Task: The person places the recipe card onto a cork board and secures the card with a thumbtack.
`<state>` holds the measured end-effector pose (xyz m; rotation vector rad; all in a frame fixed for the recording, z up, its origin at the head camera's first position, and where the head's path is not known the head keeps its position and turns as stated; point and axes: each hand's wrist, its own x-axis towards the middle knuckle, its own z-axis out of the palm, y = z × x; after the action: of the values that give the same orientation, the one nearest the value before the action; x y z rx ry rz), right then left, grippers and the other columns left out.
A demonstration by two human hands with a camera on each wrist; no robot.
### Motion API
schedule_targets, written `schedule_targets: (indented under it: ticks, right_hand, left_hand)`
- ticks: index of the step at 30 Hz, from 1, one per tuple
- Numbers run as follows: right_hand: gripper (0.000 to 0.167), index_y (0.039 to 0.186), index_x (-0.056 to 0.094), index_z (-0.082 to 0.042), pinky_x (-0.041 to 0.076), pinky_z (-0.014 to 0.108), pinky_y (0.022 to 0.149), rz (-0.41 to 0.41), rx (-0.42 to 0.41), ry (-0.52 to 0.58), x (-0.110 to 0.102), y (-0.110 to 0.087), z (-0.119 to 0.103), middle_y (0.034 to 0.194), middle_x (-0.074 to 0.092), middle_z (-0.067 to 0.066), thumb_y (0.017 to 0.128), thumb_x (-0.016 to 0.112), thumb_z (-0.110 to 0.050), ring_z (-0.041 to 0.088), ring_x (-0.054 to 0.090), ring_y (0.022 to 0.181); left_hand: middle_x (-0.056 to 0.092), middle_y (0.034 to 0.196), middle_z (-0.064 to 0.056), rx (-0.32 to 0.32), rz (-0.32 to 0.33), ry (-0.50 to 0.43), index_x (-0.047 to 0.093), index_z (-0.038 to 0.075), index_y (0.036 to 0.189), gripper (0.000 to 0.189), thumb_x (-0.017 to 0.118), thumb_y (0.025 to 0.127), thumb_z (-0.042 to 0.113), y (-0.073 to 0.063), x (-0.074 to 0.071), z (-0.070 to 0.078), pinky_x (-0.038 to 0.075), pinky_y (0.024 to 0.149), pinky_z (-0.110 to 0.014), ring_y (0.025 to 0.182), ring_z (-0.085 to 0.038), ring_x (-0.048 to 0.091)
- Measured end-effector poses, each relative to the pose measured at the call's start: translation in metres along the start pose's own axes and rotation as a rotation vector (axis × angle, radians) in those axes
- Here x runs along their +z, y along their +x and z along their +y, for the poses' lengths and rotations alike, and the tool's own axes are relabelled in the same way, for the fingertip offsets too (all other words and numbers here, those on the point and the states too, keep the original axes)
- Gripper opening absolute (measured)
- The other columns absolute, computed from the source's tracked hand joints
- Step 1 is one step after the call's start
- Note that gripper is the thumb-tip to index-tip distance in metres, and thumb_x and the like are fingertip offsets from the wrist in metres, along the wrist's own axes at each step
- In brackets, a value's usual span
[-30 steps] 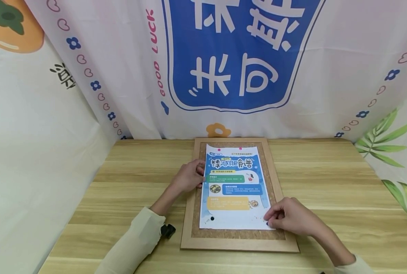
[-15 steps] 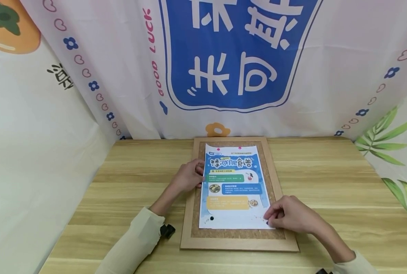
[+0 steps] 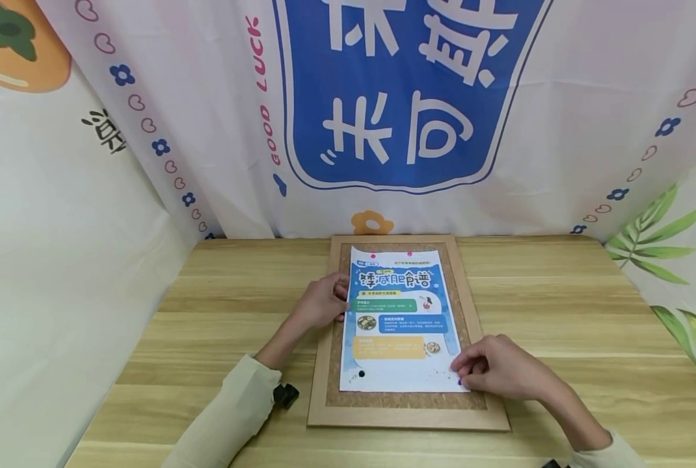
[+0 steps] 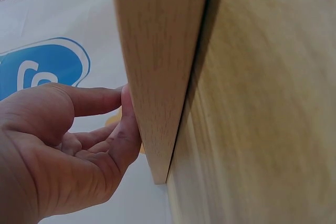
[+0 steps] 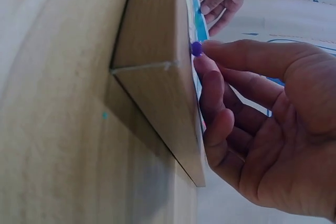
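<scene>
A printed blue-and-white poster [image 3: 401, 309] lies on a wood-framed cork board [image 3: 408, 418] on the table. Two pink push pins [image 3: 409, 254] show at its top edge, and a black push pin [image 3: 362, 374] sits at its lower left. At the lower right corner my right hand [image 3: 497, 367] pinches a purple push pin [image 5: 196, 49] between thumb and index finger, against the paper. My left hand [image 3: 323, 300] holds the poster's left edge, with thumb and index finger [image 4: 128, 124] tips together beside the frame. The exact contact there is partly hidden.
The board stands on a wooden table [image 3: 237, 338], its far edge close to a white printed curtain [image 3: 225, 130]. Black devices [image 3: 286, 394] are strapped at the wrists. Light sleeves [image 3: 231, 406] rest near the table surface.
</scene>
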<state>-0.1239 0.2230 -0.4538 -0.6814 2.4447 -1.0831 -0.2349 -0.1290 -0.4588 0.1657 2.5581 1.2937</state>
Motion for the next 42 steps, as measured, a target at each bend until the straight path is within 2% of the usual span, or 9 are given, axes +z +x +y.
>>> schedule_targets:
  ticks: [16, 22, 42]
  right_hand:
    - [0.007, 0.097, 0.083, -0.010, 0.053, 0.019, 0.060, 0.011, 0.048, 0.014, 0.0048, 0.0031, -0.0022, 0.082, 0.073, -0.006, 0.093, 0.080, -0.005, 0.002, 0.059, 0.069]
    - [0.009, 0.095, 0.083, -0.012, 0.053, 0.020, 0.061, 0.029, 0.088, 0.018, 0.0064, 0.0056, -0.0010, 0.080, 0.072, -0.006, 0.090, 0.081, -0.005, 0.005, 0.060, 0.070]
    - [0.007, 0.091, 0.082, -0.010, 0.051, 0.019, 0.060, 0.077, 0.136, 0.048, 0.0079, 0.0089, 0.0000, 0.078, 0.073, -0.004, 0.086, 0.082, -0.005, 0.007, 0.061, 0.069]
  left_hand:
    - [0.070, 0.111, -0.014, -0.003, -0.002, 0.000, 0.057, 0.004, 0.149, 0.054, 0.072, 0.097, -0.004, 0.0005, 0.0002, -0.0016, 0.062, 0.063, -0.024, 0.081, -0.021, 0.070]
    - [0.070, 0.110, -0.014, -0.001, 0.002, 0.015, 0.057, 0.004, 0.148, 0.054, 0.073, 0.097, -0.004, -0.0001, 0.0005, -0.0012, 0.062, 0.062, -0.024, 0.080, -0.021, 0.070]
    - [0.068, 0.110, -0.014, 0.001, 0.003, 0.010, 0.057, 0.004, 0.149, 0.055, 0.073, 0.097, -0.003, -0.0011, -0.0003, -0.0003, 0.062, 0.062, -0.024, 0.079, -0.021, 0.069]
